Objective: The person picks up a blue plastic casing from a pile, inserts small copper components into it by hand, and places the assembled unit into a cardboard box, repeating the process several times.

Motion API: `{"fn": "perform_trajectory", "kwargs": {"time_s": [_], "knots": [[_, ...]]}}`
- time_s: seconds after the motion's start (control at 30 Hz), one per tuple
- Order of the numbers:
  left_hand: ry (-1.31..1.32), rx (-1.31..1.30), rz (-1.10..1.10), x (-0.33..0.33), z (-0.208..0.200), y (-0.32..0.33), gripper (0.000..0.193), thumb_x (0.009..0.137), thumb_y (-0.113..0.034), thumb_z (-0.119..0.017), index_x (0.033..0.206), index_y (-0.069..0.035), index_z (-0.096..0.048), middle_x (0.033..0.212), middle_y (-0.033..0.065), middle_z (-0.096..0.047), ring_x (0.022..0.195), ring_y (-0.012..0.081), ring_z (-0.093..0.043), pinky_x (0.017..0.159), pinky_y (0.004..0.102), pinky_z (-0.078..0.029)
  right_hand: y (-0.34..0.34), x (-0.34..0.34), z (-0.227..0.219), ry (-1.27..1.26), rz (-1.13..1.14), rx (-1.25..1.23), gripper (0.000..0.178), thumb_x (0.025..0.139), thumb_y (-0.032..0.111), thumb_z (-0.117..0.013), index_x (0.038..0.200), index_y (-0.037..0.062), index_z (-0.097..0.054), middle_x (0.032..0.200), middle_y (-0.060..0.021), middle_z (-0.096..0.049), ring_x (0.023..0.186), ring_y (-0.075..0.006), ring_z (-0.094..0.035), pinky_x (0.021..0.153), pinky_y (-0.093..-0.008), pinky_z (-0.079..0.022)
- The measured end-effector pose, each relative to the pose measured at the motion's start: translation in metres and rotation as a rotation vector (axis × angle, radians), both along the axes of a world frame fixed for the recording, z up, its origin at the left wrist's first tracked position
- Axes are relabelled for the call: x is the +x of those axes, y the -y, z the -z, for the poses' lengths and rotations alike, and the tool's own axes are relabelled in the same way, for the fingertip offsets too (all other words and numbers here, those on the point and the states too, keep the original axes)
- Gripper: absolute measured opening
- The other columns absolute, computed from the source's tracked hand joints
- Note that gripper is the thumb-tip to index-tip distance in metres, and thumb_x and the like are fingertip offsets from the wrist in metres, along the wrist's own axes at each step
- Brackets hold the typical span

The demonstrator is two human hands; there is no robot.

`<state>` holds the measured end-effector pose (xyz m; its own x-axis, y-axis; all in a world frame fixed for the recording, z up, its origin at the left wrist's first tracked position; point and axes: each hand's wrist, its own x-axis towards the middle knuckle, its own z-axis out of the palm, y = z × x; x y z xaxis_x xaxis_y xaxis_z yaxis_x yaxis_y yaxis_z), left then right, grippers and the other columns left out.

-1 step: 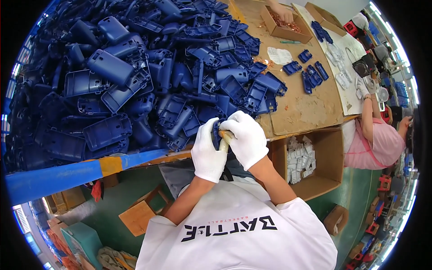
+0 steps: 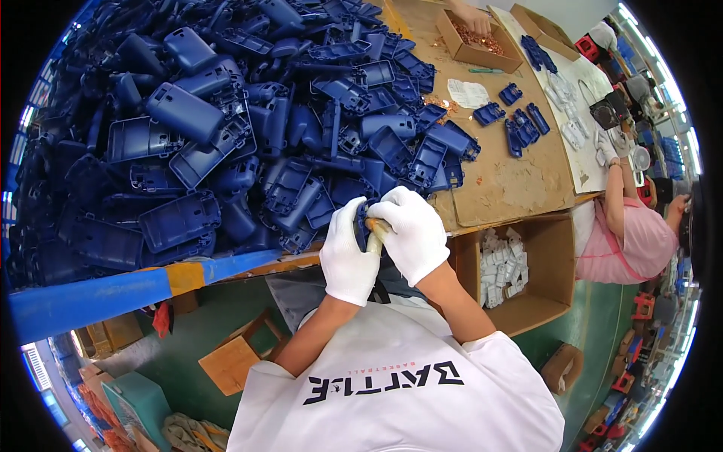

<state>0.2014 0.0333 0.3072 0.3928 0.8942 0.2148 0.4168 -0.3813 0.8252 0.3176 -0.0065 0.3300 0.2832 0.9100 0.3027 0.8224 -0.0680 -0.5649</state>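
Observation:
Both my hands wear white gloves and meet at the table's front edge, in front of the blue heap. My left hand (image 2: 350, 256) is closed around a small dark blue plastic part (image 2: 363, 212), mostly hidden by the gloves. My right hand (image 2: 410, 233) is closed with bent fingertips against the same spot; what it pinches is hidden. Between the hands shows a pale yellowish, rounded piece (image 2: 374, 242) with an orange-brown tip; whether it is a tool or a covered thumb I cannot tell. Beyond them lies a large pile of blue plastic housings (image 2: 286, 128).
Cardboard (image 2: 520, 184) covers the table on the right, with several small blue parts (image 2: 523, 128) on it. Another person's hand (image 2: 474, 21) reaches into a box of copper-coloured pieces (image 2: 493, 59). A carton (image 2: 546, 290) beside my right arm holds white parts. A blue-wrapped rail (image 2: 113, 294) edges the table.

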Motion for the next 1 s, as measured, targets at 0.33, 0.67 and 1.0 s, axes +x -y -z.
{"fn": "perform_trajectory", "kwargs": {"time_s": [0.33,0.67,1.0], "knots": [[-0.132,0.122,-0.024,0.0,0.001,0.002,0.051,0.078,-0.008,-0.072,0.126,-0.013,-0.054,0.118,0.0093,-0.062,0.098,0.033,-0.066,0.079,0.0385,-0.056,0.001,-0.005,-0.004,0.05,0.033,-0.024,0.012,0.075,0.007,-0.07,0.086,0.0088,-0.067,0.087,-0.0063,-0.06,0.084,-0.027,-0.061,0.071,-0.0372,-0.05],[-0.12,0.075,-0.022,-0.005,0.003,-0.001,0.047,0.079,-0.009,-0.072,0.123,-0.012,-0.056,0.112,0.0105,-0.062,0.093,0.0342,-0.066,0.075,0.0398,-0.055,-0.006,-0.011,-0.004,0.372,-0.005,-0.034,0.008,0.072,0.006,-0.065,0.078,0.0095,-0.063,0.081,-0.0046,-0.056,0.078,-0.0241,-0.057,0.067,-0.0356,-0.049],[0.194,-0.19,0.019,-0.018,-0.005,-0.007,0.042,0.074,0.0,-0.078,0.112,-0.007,-0.064,0.102,0.009,-0.067,0.084,0.0223,-0.068,0.076,0.032,-0.054,-0.006,0.003,-0.01,-0.523,0.024,-0.043,0.021,0.074,0.009,-0.076,0.092,0.0054,-0.067,0.09,-0.0096,-0.062,0.08,-0.0272,-0.065,0.071,-0.0353,-0.053]]}}
